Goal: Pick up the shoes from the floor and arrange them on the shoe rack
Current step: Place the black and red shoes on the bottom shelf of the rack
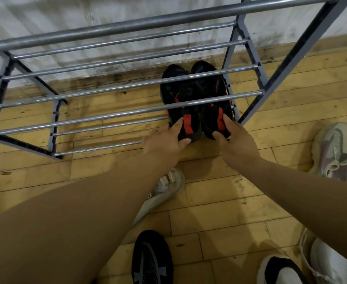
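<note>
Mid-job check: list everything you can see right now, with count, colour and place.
Shoe rack: one, grey metal bars, against the wall, several tiers.
Black shoes with red heel tabs: two, side by side at the right end of the lowest tier, toes to the wall.
Grey-beige knit shoe: one, on the floor at right.
Light grey shoe: one, on the floor, partly under the left forearm.
Black shoe, sole up: one, bottom centre of the floor.
Black-and-white shoe: one, bottom right, cut off by the frame.
White shoe: one, bottom right corner, partly seen.
Floor: yellowish wood boards.
Wall: whitish, stained.
Left hand: fingers on the left black shoe's heel.
Right hand: fingers on the right black shoe's heel.
</note>
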### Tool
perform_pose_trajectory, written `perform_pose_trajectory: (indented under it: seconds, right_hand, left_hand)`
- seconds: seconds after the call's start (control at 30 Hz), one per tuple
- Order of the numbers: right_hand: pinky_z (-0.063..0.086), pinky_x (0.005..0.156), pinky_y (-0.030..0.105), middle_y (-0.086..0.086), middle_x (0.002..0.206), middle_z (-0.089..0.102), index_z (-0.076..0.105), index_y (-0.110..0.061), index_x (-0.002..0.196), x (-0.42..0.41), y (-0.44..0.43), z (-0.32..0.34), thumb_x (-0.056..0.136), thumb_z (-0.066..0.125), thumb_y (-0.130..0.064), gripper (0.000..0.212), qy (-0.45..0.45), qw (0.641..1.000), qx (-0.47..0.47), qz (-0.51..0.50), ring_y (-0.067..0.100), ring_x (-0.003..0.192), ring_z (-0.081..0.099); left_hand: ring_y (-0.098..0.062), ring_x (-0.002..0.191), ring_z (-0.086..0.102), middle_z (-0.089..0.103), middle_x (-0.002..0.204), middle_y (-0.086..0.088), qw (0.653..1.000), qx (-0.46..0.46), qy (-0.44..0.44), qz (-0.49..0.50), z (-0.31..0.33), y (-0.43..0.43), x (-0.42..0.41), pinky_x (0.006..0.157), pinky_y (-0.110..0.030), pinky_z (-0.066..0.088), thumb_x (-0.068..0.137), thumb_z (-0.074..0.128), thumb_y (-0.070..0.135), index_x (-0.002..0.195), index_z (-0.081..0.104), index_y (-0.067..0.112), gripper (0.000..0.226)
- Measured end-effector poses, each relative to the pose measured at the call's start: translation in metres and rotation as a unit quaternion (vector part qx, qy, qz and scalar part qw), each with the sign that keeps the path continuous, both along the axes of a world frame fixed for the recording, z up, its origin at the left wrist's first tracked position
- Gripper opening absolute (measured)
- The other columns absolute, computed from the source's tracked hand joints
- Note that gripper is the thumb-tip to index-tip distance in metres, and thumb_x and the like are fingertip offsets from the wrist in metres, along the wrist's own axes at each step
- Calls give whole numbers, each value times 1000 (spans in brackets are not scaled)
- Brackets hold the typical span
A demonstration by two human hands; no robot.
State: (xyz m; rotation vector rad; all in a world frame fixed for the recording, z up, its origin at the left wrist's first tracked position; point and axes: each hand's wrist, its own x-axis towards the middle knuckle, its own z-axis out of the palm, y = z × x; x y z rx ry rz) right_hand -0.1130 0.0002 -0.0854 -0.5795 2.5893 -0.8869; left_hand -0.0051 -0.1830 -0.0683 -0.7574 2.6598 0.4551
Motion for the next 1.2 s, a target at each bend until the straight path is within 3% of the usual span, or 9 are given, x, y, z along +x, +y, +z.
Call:
perform_pose_trajectory:
  seconds: [0.27,0.63,0.83,1.0,1.13,1.2]
  right_hand:
    - [50,97,45,2,161,34,11,-33,161,-15,16,3,103,40,-54,68,25,987,114,110,30,137,47]
    - [49,96,47,3,164,28,5,-42,159,9,59,10,100,34,-62,69,4,978,185,102,33,135,49]
    - [45,104,49,1,163,30,10,-41,159,16,88,12,100,41,-56,68,-19,983,166,72,32,139,44]
    - [40,105,43,-3,163,29,9,-41,160,24,90,19,101,44,-53,70,-29,989,131,55,26,144,39]
    - [48,97,47,-1,162,28,3,-41,158,58,98,21,99,48,-53,76,-38,992,115,22,29,128,55]
    - [52,84,46,0,154,31,1,-42,157,78,101,20,99,53,-48,79,-31,994,108,0,28,111,60]
  left_hand:
    - [-38,131,48,52,143,-12,1000,3,8,-18,-11,1,8,110,-58,36,103,29,65,161,-3,45,69]
    - [-37,138,41,49,149,-5,999,31,-1,-24,-10,45,31,114,-60,32,105,26,63,160,-2,47,64]
    - [-38,136,44,49,151,-7,997,51,12,-49,-9,72,41,112,-58,35,106,27,60,162,2,46,62]
    - [-30,136,44,49,149,-5,992,98,39,-70,-5,58,60,114,-52,36,105,36,57,160,-6,49,70]
    - [-27,145,32,37,155,0,995,64,79,11,-4,49,114,119,-51,30,99,47,62,160,9,46,74]
    - [-31,148,27,28,161,-3,997,38,35,49,-8,40,142,121,-53,27,96,47,67,160,6,48,79]
